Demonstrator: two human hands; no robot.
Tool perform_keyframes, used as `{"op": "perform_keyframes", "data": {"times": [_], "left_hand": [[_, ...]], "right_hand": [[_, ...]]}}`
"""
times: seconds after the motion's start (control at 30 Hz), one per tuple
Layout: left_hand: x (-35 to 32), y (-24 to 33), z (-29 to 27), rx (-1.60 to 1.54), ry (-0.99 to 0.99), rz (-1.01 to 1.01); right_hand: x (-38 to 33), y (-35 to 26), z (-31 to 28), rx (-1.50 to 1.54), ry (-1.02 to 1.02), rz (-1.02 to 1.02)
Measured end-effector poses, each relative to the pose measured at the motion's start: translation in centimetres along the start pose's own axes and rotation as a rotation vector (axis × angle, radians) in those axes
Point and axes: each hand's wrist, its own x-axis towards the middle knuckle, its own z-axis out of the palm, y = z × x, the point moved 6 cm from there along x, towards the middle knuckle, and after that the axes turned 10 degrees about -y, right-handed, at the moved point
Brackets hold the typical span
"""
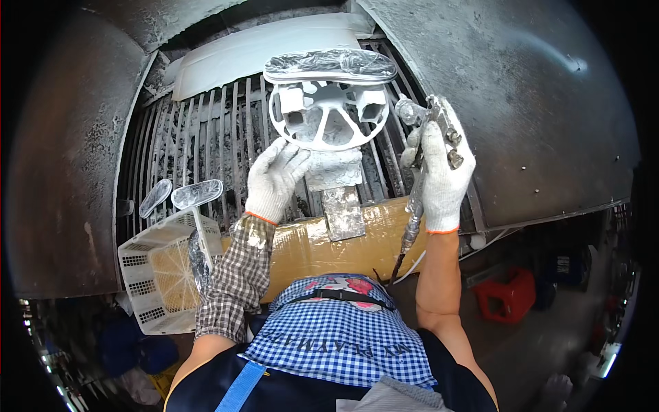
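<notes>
A white spoked wheel (332, 145) lies level on a white-crusted stand (335, 170). Two hollow white blocks (293, 103) sit on it. Above them rests an oblong piece (329, 66) with a pale rim and a dark top under wrinkled clear film. My gloved left hand (276, 180) reaches to the wheel's near rim, its fingers stretched and touching or nearly touching it. My gloved right hand (446, 168) is wrapped round a spray gun (410, 112), whose nozzle end points left toward the wheel. A hose runs down from its handle. No spray is visible.
Powdery metal slats (206, 130) run beneath the stand, between dark metal side walls (535, 130). Two film-covered oblong pieces (197, 194) lie by a white plastic basket (141, 275) at left. A brown taped ledge (295, 254) crosses the front. A red container (506, 296) stands lower right.
</notes>
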Motion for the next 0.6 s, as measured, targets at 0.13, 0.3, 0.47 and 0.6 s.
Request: {"op": "perform_keyframes", "data": {"times": [0.13, 0.3, 0.47, 0.6], "left_hand": [[0.4, 0.4, 0.3, -0.081, -0.014, 0.015], [0.1, 1.2, -0.2, -0.031, 0.065, 0.059], [0.4, 2.2, -0.6, -0.04, 0.062, 0.071], [0.4, 3.3, -0.3, -0.055, 0.033, 0.116]], "right_hand": [[-0.4, -1.0, -1.1, -0.067, 0.055, -0.023], [-1.7, -2.3, -1.5, -0.1, 0.132, -0.065], [-3.0, -2.0, 0.2, -0.024, -0.036, 0.023], [-2.8, -1.8, -0.4, -0.03, -0.026, 0.006]]}}
